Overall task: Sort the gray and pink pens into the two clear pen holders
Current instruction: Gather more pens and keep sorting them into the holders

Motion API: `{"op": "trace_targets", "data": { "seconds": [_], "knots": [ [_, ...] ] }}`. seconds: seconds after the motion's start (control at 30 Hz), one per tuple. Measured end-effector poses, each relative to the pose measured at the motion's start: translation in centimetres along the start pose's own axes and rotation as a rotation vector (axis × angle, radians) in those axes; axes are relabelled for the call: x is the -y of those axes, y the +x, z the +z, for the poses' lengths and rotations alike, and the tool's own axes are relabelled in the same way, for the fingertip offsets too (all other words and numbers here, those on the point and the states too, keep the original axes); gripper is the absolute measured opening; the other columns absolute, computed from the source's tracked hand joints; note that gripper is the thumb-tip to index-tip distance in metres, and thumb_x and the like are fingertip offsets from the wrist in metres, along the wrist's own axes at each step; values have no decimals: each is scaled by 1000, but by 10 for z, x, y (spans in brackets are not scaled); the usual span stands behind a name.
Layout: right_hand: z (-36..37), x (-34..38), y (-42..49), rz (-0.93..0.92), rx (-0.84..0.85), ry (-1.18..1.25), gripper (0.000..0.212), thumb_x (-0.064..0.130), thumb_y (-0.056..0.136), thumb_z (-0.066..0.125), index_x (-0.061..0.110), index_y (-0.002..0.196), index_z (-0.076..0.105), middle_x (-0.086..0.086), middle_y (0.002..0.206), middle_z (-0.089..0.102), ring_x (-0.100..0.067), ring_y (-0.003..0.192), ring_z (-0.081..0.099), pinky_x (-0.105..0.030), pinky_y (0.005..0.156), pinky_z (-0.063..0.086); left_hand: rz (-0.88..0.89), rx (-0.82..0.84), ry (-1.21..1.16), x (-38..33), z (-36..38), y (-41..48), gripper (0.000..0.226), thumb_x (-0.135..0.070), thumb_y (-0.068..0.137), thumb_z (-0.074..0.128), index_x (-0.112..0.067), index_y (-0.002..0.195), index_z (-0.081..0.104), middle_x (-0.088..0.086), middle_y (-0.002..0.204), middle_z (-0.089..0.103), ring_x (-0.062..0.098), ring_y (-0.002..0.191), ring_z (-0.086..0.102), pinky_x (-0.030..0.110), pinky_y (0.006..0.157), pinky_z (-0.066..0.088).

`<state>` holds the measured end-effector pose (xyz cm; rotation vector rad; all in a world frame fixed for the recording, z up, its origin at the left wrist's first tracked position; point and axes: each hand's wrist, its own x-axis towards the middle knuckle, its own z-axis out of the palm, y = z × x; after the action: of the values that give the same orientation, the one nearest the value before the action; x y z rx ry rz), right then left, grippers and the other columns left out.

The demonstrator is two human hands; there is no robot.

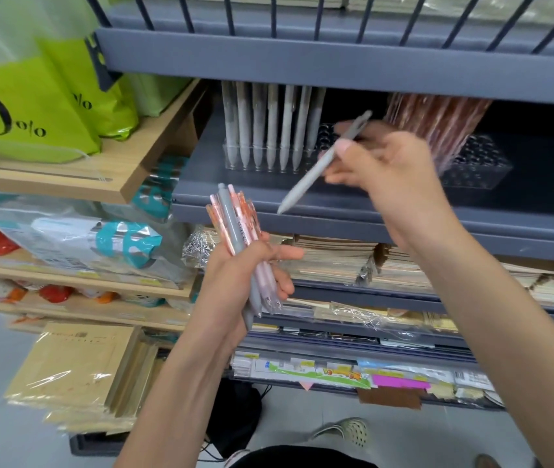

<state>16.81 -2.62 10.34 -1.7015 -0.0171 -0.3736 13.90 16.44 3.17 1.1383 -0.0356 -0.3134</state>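
Note:
My right hand (383, 160) pinches one gray pen (306, 184) that slants tip down-left, just in front of the left clear holder (235, 160). That holder stands on the dark gray shelf (336, 211) and carries a row of several upright gray pens (270, 126). To its right, partly behind my right hand, the other clear holder (478, 167) carries several pink pens (437, 119). Lower down, my left hand (238, 271) grips a bundle of pink and gray pens (235, 224) in front of the shelf edge.
The shelf above (302, 59) overhangs the pen tops closely. Wooden shelves at left carry green bags (25, 96) and wrapped goods (100, 238). Stacked notebooks (353, 261) fill the lower shelves. Brown envelopes (79, 373) lie at the lower left.

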Motion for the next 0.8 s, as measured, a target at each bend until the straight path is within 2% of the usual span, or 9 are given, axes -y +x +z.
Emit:
{"op": "trace_targets", "data": {
  "seconds": [0.13,0.23,0.27,0.33,0.47,0.57,0.67,0.73,0.8],
  "knots": [
    [-11,2,18,-119,-265,-126,24,9,87,59,30,85,68,7,87,75,-16,89,73,-40,84,59,-28,-38,-20,2,-4,0,33,-5,92,59,-3,119,41,15,76,73,20,40,57,27,41,50],
    [-11,-6,27,-130,-369,-237,25,11,85,56,35,83,65,5,91,74,-34,91,68,-57,83,55,-36,-15,-29,3,-4,-1,33,-9,91,63,-3,116,42,16,78,73,21,41,59,28,42,50],
    [-10,-9,30,-138,-373,-240,19,14,87,56,32,86,64,4,92,73,-35,90,67,-57,84,54,-33,-3,-32,3,-3,-1,33,-11,90,64,-4,114,43,17,81,74,21,42,59,28,42,51],
    [-6,-10,36,-154,-357,-264,8,20,90,57,22,95,63,1,95,72,-24,93,69,-49,89,54,-26,10,-29,4,-4,0,32,-13,89,66,-5,112,46,18,87,74,21,45,61,28,45,52],
    [3,-4,53,-139,-316,-409,27,30,94,58,7,101,69,-7,98,73,-19,93,68,-38,90,54,-31,12,0,4,-3,1,37,-18,84,72,-2,112,54,19,91,75,22,50,65,29,48,55],
    [11,3,73,0,-241,-543,33,40,96,53,11,105,67,-10,108,70,-26,103,64,-38,98,48,-38,34,8,5,-2,0,34,-19,85,75,-1,108,57,22,92,75,22,50,65,29,48,55],
    [19,7,85,-28,-229,-726,37,47,96,49,18,114,64,-5,120,66,-26,118,55,-33,104,40,-48,48,9,5,2,-2,40,-23,81,73,-1,110,55,22,92,75,22,49,65,27,45,53],
    [20,5,86,-44,-196,-792,39,49,97,48,20,116,65,-4,123,65,-25,120,54,-27,100,38,-43,56,15,5,4,-3,41,-25,81,71,-1,111,55,22,91,75,21,48,65,26,44,53],
    [21,1,84,-29,-166,-804,36,47,97,49,20,108,70,-4,115,69,-25,112,59,-23,87,40,-32,60,32,4,4,-4,37,-26,83,69,0,107,57,22,92,75,21,47,64,26,43,53]
  ]
}}
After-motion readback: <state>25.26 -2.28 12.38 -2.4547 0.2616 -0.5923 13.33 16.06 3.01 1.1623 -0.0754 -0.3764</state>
